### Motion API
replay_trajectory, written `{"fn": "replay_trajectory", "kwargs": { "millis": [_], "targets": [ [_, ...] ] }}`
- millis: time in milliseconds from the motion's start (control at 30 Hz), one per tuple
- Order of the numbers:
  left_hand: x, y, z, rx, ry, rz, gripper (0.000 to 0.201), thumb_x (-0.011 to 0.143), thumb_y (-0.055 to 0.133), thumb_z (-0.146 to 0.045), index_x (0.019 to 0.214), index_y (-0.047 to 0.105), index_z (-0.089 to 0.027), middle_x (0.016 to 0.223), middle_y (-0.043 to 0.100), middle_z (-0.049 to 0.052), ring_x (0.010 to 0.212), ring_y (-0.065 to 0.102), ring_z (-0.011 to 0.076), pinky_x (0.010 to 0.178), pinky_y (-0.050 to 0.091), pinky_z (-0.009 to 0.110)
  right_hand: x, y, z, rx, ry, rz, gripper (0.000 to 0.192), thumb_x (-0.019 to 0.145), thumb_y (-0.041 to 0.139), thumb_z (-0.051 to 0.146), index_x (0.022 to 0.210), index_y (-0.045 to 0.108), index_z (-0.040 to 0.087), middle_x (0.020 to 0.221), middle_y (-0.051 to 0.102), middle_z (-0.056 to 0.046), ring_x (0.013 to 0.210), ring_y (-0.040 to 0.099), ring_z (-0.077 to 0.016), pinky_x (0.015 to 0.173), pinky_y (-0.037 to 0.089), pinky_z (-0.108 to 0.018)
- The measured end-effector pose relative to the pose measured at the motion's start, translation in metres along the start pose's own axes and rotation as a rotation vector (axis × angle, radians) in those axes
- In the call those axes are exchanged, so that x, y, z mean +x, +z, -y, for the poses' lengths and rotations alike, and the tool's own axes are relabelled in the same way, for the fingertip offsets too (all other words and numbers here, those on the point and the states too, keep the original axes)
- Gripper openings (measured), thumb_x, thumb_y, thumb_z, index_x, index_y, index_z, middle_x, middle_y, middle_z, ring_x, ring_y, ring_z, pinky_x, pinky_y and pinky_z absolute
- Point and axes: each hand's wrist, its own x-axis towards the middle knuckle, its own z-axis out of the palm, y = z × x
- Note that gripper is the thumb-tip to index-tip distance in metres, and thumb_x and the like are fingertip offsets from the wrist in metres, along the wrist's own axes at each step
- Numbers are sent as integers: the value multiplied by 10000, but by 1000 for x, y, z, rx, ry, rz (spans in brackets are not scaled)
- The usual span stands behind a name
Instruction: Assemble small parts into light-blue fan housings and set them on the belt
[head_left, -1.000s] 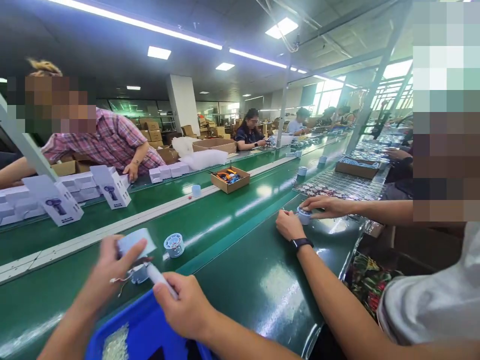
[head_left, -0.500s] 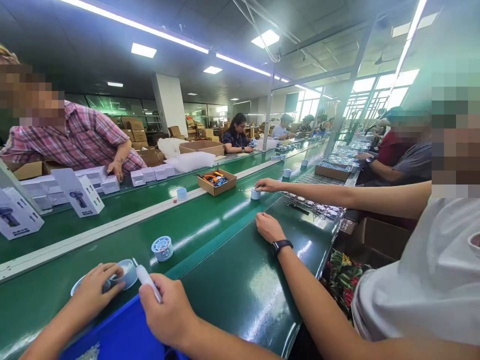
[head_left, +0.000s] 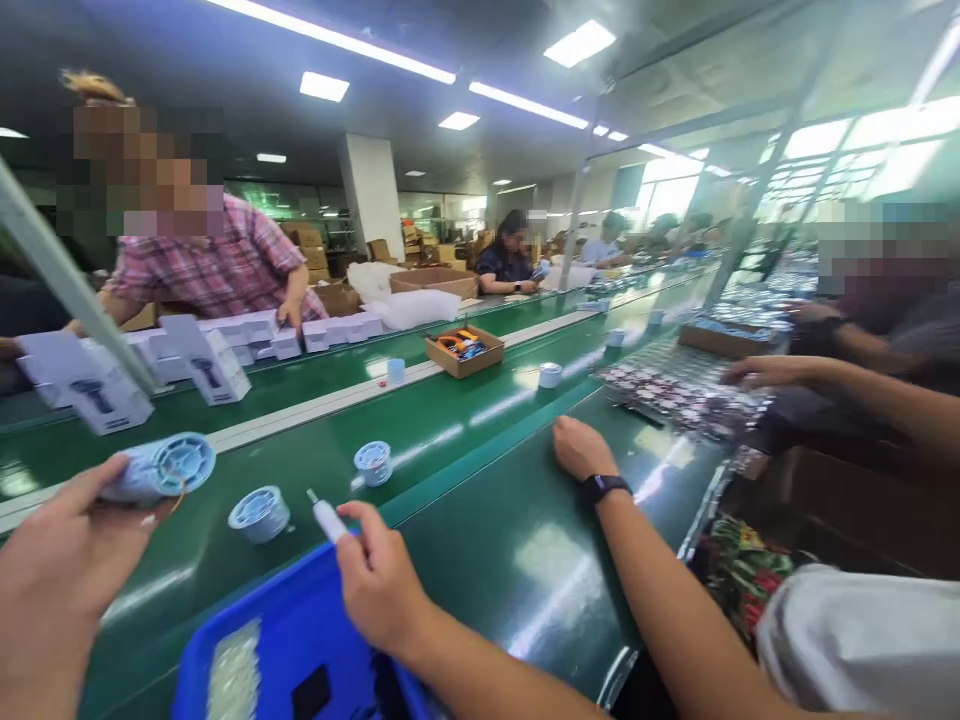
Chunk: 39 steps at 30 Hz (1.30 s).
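Up off the green surface [head_left: 465,520], pale blue round fan housing [head_left: 159,468] clasped in left hand [head_left: 56,560]; white pen-shaped tool [head_left: 328,518] pinched in right hand [head_left: 382,585], tip clear for work.

The conveyor belt [head_left: 480,470] is dark green with a white dividing strip. The fan housing [head_left: 161,468] and round parts [head_left: 259,513] are pale blue. The bin [head_left: 300,650] is bright blue. The boxes [head_left: 210,362] are white with dark prints. The opposite worker's shirt [head_left: 225,270] is red plaid.
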Motion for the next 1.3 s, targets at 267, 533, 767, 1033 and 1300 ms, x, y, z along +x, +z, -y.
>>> {"fn": "replay_trajectory", "kwargs": {
  "millis": [267, 533, 767, 1033, 1300],
  "targets": [
    [-19, -9, -19, -171, -26, -128, 229, 849, 485, -81, 650, 559, -168, 612, 573, -38, 568, 540, 83, 550, 525, 218, -15, 6, 1, 140, -68, 144, 134, 807, 542, 311, 802, 544, 177, 694, 537, 20, 590, 518, -93, 574, 428, -211],
    [-16, -18, -8, -7, 53, 21, 138, 721, 660, -195, 634, 562, -150, 597, 519, -20, 504, 473, 70, 438, 418, 165, -27, 14, -6, 110, -15, 421, 118, 867, 494, 315, 838, 522, 204, 723, 550, 15, 641, 578, -116, 618, 473, -245],
    [-19, -18, -11, 9, 74, -9, 160, 640, 696, -198, 659, 546, -145, 623, 528, -19, 533, 476, 80, 421, 376, 173, -28, 15, -12, 34, -53, 426, 129, 882, 475, 319, 867, 523, 200, 800, 569, -8, 682, 581, -124, 644, 477, -256],
    [-22, -21, -14, 37, 64, -28, 135, 642, 670, -191, 688, 549, -152, 643, 535, -17, 545, 499, 99, 478, 420, 219, -29, 16, -9, -94, -157, 392, 153, 886, 465, 288, 761, 494, 203, 718, 527, 14, 631, 492, -106, 593, 400, -227],
    [-20, -22, -8, 121, 80, 38, 163, 658, 686, -268, 702, 570, -162, 666, 562, 4, 539, 511, 114, 486, 448, 245, -25, 9, -9, -176, -259, 121, 219, 851, 463, 276, 653, 395, 211, 581, 394, 56, 525, 362, -89, 522, 319, -224]
  ]
}}
